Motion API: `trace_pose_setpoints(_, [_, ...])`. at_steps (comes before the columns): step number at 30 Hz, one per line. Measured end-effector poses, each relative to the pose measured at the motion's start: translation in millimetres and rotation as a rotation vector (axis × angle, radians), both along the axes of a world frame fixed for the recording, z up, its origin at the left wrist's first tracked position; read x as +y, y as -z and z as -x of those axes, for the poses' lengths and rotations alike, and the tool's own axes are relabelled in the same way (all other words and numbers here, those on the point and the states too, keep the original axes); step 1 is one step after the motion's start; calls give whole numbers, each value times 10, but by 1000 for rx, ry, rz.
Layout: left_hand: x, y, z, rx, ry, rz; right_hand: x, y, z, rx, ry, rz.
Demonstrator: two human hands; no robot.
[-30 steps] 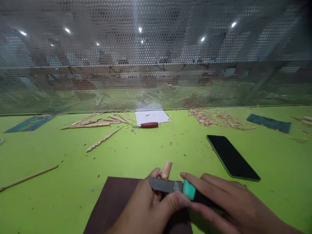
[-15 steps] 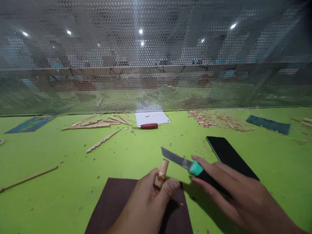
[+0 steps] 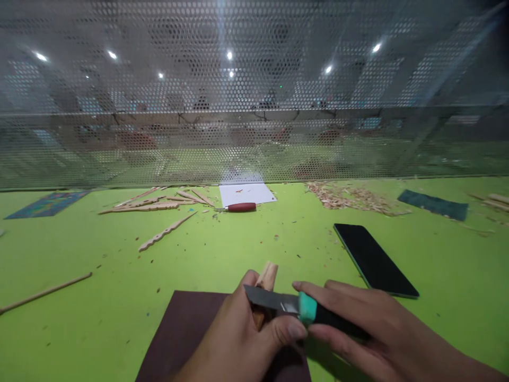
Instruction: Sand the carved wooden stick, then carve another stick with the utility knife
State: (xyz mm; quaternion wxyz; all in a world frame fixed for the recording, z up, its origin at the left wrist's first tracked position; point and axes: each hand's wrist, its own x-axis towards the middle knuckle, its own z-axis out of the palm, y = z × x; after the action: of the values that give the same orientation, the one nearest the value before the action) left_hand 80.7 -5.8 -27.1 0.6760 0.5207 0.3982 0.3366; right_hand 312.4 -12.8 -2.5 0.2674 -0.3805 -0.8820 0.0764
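Observation:
My left hand (image 3: 238, 339) is closed around a short wooden stick (image 3: 266, 277), whose pale tip pokes up past my fingers. My right hand (image 3: 369, 329) grips a carving knife (image 3: 278, 302) by its black and teal handle. The grey blade lies across the stick, pointing left, and my left thumb presses near the blade's base. Both hands hover over a dark brown sheet (image 3: 186, 334) on the green table.
A black phone (image 3: 374, 259) lies to the right. Farther back are a red-handled tool (image 3: 238, 207), a white paper (image 3: 246, 193), several carved wooden sticks (image 3: 159, 204), a shavings pile (image 3: 350, 195) and a dark strip (image 3: 433, 205). A perforated metal screen (image 3: 254, 106) walls the far edge.
Half a second ago the knife was lifted off to the right of the stick; now the blade is back across the stick, as it was one second ago.

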Motion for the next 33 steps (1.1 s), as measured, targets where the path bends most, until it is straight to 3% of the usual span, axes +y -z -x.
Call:
trace_pose_setpoints(6, [-15, -39, 1, 51, -17, -71, -48, -26, 42, 17, -58, 103])
trace_pose_setpoints(11, [-8, -149, -3, 146, -6, -119, -84, 47, 53, -10, 8, -23])
trace_pose_setpoints(17, [12, -93, 10, 277, 6, -281, -126, 121, 95, -29, 78, -138])
trace_pose_setpoints(23, [11, -97, -15, 313, -44, -183, -180, 171, 106, -78, 146, -227])
trace_pose_setpoints(29, [12, -138, -26, 270, -42, -191, -118, 170, 62, -117, 187, -260])
trace_pose_setpoints(33, [3, -117, -10, 319, -77, -194, 53, 139, -107, -74, 337, -266])
